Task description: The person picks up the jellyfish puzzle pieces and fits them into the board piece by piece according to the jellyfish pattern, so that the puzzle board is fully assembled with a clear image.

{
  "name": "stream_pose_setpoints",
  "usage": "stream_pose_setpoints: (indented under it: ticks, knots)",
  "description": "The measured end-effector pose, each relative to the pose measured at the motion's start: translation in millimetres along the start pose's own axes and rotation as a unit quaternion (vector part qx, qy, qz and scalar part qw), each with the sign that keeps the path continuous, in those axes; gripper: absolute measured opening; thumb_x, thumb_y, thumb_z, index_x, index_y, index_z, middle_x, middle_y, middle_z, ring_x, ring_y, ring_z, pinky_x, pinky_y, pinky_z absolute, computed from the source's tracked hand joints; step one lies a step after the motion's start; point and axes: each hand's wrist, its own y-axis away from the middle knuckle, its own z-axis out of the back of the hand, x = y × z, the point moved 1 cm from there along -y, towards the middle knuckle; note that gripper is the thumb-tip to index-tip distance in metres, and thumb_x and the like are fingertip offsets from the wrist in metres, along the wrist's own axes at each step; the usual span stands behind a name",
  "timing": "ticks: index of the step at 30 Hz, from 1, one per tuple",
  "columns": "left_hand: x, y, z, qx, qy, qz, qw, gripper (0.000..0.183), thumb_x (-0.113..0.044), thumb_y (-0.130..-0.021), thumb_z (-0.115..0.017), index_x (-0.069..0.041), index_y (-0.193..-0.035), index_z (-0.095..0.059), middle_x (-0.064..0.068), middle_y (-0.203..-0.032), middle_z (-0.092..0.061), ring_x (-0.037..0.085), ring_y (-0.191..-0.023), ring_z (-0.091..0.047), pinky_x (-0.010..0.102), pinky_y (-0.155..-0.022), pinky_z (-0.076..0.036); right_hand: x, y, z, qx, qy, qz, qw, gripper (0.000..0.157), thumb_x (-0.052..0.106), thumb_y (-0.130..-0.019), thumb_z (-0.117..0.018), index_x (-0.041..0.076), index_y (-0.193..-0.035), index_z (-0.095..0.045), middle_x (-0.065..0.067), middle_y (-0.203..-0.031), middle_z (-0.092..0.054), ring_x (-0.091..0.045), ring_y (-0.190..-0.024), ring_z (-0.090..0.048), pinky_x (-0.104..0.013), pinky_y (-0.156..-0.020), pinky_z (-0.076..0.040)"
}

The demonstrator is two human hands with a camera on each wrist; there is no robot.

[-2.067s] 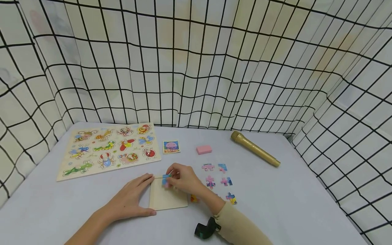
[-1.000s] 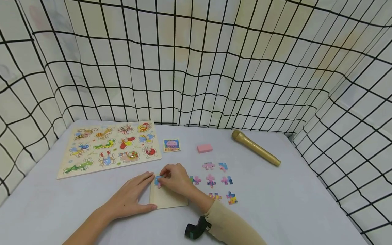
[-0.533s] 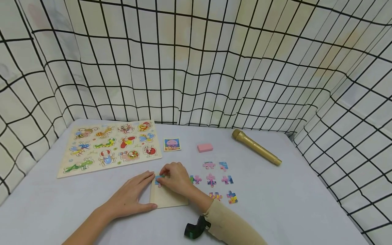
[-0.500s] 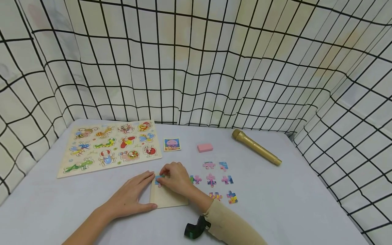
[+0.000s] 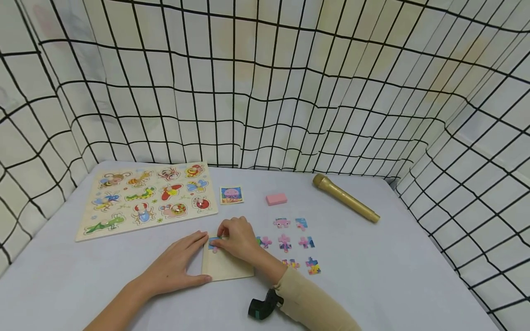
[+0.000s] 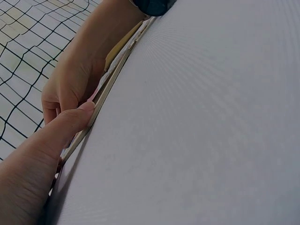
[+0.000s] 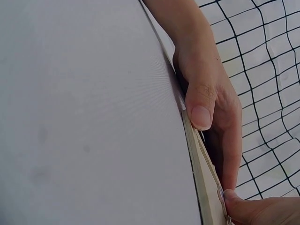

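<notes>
A square pale wooden puzzle tray (image 5: 227, 269) lies on the white table before me. My left hand (image 5: 174, 266) rests along its left side, index fingertip at the far left corner and thumb at the near left corner. My right hand (image 5: 238, 241) reaches over the tray and holds a blue and pink jigsaw piece (image 5: 214, 244) by thumb and fingers at the far left corner. Several loose jigsaw pieces (image 5: 284, 242) lie in rows to the right, some partly hidden by the right forearm. Both wrist views show the tray edge (image 6: 82, 133) side-on, with the thumb (image 7: 201, 117) against its corner.
An insect peg puzzle board (image 5: 149, 197) lies at the back left. Beside it are a small octopus picture (image 5: 232, 195), a pink block (image 5: 276, 199) and a gold microphone-shaped stick (image 5: 345, 197). Black netting (image 5: 265, 92) encloses the back and sides.
My right hand has moved left with the jigsaw piece, from the tray's far middle to its far left corner. Over the last half second it barely shifts. The left hand keeps its place.
</notes>
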Motion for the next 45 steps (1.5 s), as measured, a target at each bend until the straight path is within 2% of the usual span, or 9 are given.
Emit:
stream_pose_setpoints:
  ticks: [11, 17, 26, 37, 45]
  knots:
    - [0.0, 0.6, 2.6, -0.001, -0.001, 0.006, 1.0000, 0.094, -0.069, -0.071, -0.059, -0.004, -0.137, -0.042, 0.012, -0.141, -0.038, 0.031, -0.128, -0.035, 0.054, -0.098, -0.033, 0, -2, 0.4, 0.004, -0.020, 0.019, 1.000, 0.020, 0.040, -0.075, -0.073, 0.022, -0.074, -0.065, 0.016, -0.056, -0.045, -0.004, -0.061, -0.036, -0.017, -0.057, -0.027]
    - [-0.4, 2.8, 1.5, -0.009, 0.000, 0.001, 1.0000, 0.093, -0.068, -0.071, -0.060, -0.003, -0.136, -0.043, 0.012, -0.140, -0.040, 0.031, -0.127, -0.036, 0.054, -0.097, -0.033, 1, -1, -2.7, 0.002, 0.001, 0.037, 0.999, 0.025, 0.045, -0.073, -0.073, 0.023, -0.072, -0.062, 0.017, -0.056, -0.044, -0.003, -0.061, -0.037, -0.019, -0.059, -0.028]
    - [-0.4, 4.0, -0.1, -0.014, 0.001, 0.000, 0.9999, 0.093, -0.068, -0.071, -0.060, -0.004, -0.136, -0.044, 0.011, -0.139, -0.040, 0.031, -0.126, -0.037, 0.054, -0.097, -0.034, 5, 2, 0.3, -0.002, 0.027, 0.039, 0.999, 0.032, 0.053, -0.069, -0.073, 0.023, -0.071, -0.060, 0.017, -0.056, -0.043, -0.003, -0.061, -0.036, -0.020, -0.060, -0.028]
    - [-0.6, 3.0, -2.2, -0.008, 0.001, 0.002, 1.0000, 0.094, -0.069, -0.070, -0.060, -0.003, -0.135, -0.044, 0.012, -0.140, -0.040, 0.031, -0.126, -0.037, 0.053, -0.098, -0.034, -5, 5, 7.3, 0.019, -0.059, 0.026, 0.998, 0.018, 0.037, -0.078, -0.071, 0.021, -0.075, -0.064, 0.018, -0.065, -0.053, -0.003, -0.067, -0.040, -0.014, -0.058, -0.032]
    - [0.3, 1.8, -1.5, 0.002, 0.000, 0.009, 1.0000, 0.095, -0.071, -0.069, -0.059, -0.006, -0.137, -0.042, 0.009, -0.142, -0.038, 0.029, -0.128, -0.035, 0.052, -0.099, -0.033, -10, 5, 24.3, 0.035, -0.054, 0.042, 0.997, 0.006, 0.023, -0.084, -0.067, 0.017, -0.084, -0.067, 0.013, -0.082, -0.061, -0.006, -0.081, -0.046, -0.016, -0.070, -0.040]
